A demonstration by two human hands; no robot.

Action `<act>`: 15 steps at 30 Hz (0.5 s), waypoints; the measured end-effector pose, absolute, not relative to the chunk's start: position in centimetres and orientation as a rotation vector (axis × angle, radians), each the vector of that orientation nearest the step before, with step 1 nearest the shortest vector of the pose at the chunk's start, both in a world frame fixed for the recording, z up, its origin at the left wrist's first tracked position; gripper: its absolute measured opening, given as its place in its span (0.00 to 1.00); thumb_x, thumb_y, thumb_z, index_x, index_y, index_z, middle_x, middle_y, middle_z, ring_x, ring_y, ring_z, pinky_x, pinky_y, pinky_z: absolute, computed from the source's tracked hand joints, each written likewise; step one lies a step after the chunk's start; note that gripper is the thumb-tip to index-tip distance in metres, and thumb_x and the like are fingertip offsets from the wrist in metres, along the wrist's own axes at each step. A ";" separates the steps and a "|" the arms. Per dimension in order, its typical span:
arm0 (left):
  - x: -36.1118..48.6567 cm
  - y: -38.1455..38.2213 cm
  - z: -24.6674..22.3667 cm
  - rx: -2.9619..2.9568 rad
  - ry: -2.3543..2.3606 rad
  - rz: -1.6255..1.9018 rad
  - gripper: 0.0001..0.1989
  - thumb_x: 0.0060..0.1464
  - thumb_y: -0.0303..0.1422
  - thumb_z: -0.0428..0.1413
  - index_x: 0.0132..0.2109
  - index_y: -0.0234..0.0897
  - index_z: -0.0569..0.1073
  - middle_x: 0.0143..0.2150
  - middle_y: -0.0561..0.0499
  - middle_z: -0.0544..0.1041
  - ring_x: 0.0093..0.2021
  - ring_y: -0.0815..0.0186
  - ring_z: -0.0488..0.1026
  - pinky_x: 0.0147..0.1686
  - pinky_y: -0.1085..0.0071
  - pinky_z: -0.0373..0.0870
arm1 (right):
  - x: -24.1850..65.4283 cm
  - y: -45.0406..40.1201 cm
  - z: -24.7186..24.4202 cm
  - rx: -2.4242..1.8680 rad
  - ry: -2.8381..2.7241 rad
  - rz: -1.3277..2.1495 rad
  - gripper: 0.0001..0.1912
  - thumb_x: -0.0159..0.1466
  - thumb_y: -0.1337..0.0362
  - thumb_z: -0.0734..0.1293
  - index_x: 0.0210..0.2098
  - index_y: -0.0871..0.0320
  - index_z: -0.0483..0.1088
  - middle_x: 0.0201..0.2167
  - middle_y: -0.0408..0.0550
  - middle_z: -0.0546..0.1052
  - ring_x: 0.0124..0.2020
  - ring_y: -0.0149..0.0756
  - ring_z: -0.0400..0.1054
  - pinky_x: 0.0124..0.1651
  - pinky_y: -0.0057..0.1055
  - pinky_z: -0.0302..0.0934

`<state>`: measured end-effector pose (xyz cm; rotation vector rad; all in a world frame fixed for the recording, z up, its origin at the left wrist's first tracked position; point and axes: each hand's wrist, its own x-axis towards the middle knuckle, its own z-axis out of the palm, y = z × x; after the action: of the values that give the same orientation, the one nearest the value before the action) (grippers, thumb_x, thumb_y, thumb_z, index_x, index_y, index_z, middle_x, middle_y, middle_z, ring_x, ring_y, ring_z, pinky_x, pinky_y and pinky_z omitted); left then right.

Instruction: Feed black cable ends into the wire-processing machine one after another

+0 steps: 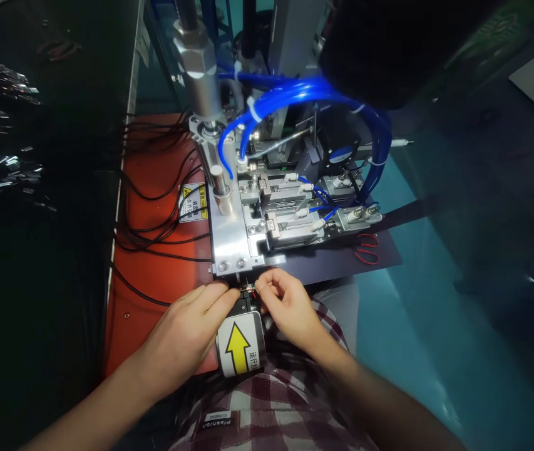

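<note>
Seemingly, the right hand (pixel 292 310) pinches slender coloured wires (pixel 250 289); grip of left hand (pixel 190 324) unclear.

Machine (pixel 233 241) central. Left of it, on base (pixel 128 338): cables (pixel 151 240), label (pixel 193 202). Right: scissors (pixel 367 261). Hoses (pixel 290 91) arch above. Before machine: part (pixel 250 289) between left grip (pixel 191 322) and right grip (pixel 290 308); arrow plate (pixel 237 351) nearer wearer.
</note>
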<state>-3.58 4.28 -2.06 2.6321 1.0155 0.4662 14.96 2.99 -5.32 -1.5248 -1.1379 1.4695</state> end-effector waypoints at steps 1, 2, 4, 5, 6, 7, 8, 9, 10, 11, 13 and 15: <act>-3.6 4.3 -2.0 2.654 1.014 0.464 0.14 0.60 0.23 0.44 0.49 0.29 0.69 0.40 0.42 0.74 0.37 0.61 0.72 0.35 0.68 0.72 | 15.0 3.0 -5.4 -1.522 -1.139 1.468 0.09 0.62 0.60 0.62 0.28 0.57 0.63 0.21 0.39 0.65 0.21 0.30 0.62 0.25 0.26 0.57; -3.5 4.2 -2.0 2.678 1.023 0.445 0.14 0.59 0.22 0.44 0.49 0.28 0.70 0.40 0.41 0.74 0.37 0.61 0.72 0.35 0.67 0.72 | 15.0 3.0 -5.4 -1.522 -1.143 1.462 0.09 0.62 0.60 0.62 0.28 0.57 0.63 0.22 0.39 0.65 0.21 0.30 0.62 0.25 0.27 0.57; -3.4 4.1 -1.8 2.730 1.056 0.401 0.15 0.58 0.22 0.44 0.49 0.29 0.70 0.40 0.41 0.74 0.37 0.60 0.72 0.34 0.66 0.72 | 15.0 3.0 -5.4 -1.525 -1.153 1.442 0.09 0.62 0.60 0.62 0.28 0.57 0.63 0.22 0.40 0.66 0.22 0.30 0.62 0.26 0.27 0.58; -3.4 4.0 -1.8 2.748 1.075 0.390 0.15 0.57 0.21 0.44 0.49 0.29 0.70 0.39 0.41 0.74 0.36 0.59 0.72 0.34 0.65 0.72 | 15.0 3.0 -5.4 -1.522 -1.152 1.441 0.09 0.62 0.60 0.63 0.28 0.57 0.63 0.22 0.40 0.66 0.22 0.30 0.62 0.26 0.27 0.58; -3.3 3.9 -1.7 2.758 1.093 0.388 0.16 0.57 0.21 0.45 0.49 0.29 0.70 0.39 0.40 0.74 0.36 0.59 0.72 0.34 0.65 0.72 | 15.0 3.0 -5.4 -1.517 -1.144 1.448 0.09 0.62 0.60 0.63 0.28 0.57 0.64 0.22 0.40 0.66 0.22 0.30 0.62 0.26 0.27 0.58; -3.3 3.9 -1.7 2.756 1.108 0.392 0.16 0.57 0.22 0.45 0.49 0.30 0.71 0.39 0.41 0.74 0.36 0.59 0.72 0.33 0.65 0.72 | 15.0 3.1 -5.4 -1.508 -1.130 1.462 0.09 0.62 0.59 0.63 0.28 0.57 0.64 0.22 0.39 0.66 0.22 0.30 0.61 0.25 0.27 0.58; -3.4 3.8 -1.7 2.746 1.115 0.398 0.15 0.57 0.22 0.45 0.49 0.30 0.71 0.39 0.41 0.74 0.36 0.59 0.72 0.33 0.66 0.72 | 15.0 3.1 -5.4 -1.499 -1.110 1.485 0.09 0.62 0.59 0.63 0.28 0.57 0.64 0.22 0.39 0.65 0.21 0.30 0.61 0.25 0.27 0.57; -3.4 3.8 -1.8 2.727 1.112 0.397 0.15 0.57 0.22 0.45 0.49 0.31 0.70 0.40 0.41 0.74 0.36 0.60 0.72 0.33 0.67 0.72 | 15.0 3.2 -5.4 -1.489 -1.089 1.506 0.09 0.61 0.59 0.63 0.28 0.57 0.63 0.22 0.39 0.65 0.21 0.29 0.61 0.24 0.27 0.57; -3.5 3.8 -1.8 2.703 1.105 0.391 0.15 0.57 0.22 0.45 0.49 0.31 0.70 0.40 0.41 0.74 0.36 0.61 0.72 0.33 0.68 0.72 | 15.0 3.2 -5.4 -1.480 -1.068 1.525 0.10 0.61 0.58 0.63 0.28 0.57 0.63 0.21 0.39 0.65 0.20 0.29 0.61 0.24 0.27 0.57; -3.5 3.9 -1.9 2.680 1.095 0.387 0.16 0.57 0.22 0.45 0.49 0.32 0.70 0.41 0.41 0.74 0.36 0.61 0.72 0.33 0.68 0.72 | 14.9 3.3 -5.4 -1.472 -1.052 1.539 0.10 0.61 0.58 0.63 0.28 0.57 0.63 0.21 0.39 0.65 0.20 0.29 0.61 0.24 0.27 0.56; -3.6 4.0 -2.0 2.652 1.074 0.379 0.16 0.56 0.22 0.45 0.50 0.32 0.69 0.41 0.41 0.73 0.37 0.61 0.72 0.33 0.69 0.72 | 14.9 3.3 -5.3 -1.455 -1.040 1.548 0.10 0.61 0.58 0.63 0.28 0.57 0.63 0.21 0.39 0.65 0.20 0.29 0.61 0.24 0.27 0.56; -3.7 4.0 -2.0 2.651 1.063 0.374 0.17 0.55 0.22 0.46 0.51 0.31 0.68 0.41 0.41 0.73 0.37 0.60 0.72 0.33 0.68 0.73 | 14.9 3.3 -5.3 -1.443 -1.048 1.542 0.09 0.61 0.59 0.63 0.28 0.57 0.63 0.21 0.38 0.65 0.20 0.29 0.61 0.24 0.27 0.56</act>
<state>-3.66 4.04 -2.02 2.6513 1.0632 0.3737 14.89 3.28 -5.34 -1.4428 -1.0480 1.5416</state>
